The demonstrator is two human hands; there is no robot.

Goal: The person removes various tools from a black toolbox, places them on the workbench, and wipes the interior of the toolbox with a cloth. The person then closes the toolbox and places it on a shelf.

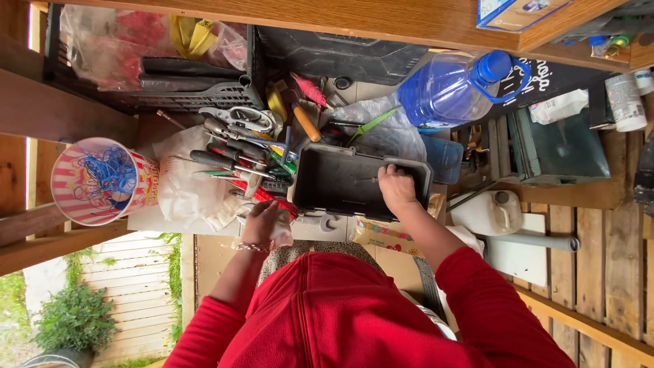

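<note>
Cluttered bench (204, 218), grey bin (340, 180) rim-gripped.

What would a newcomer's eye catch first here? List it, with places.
First the person's red sleeves filling the bottom, with the right hand gripping the rim of an open grey plastic box at centre. Beside it, the left hand rests at a heap of hand tools. A blue water bottle lies upper right, and a red-striped paper cup sits far left.

One head camera looks steeply down, close over the hands and cluttered bench, picture rotated sideways.
</note>
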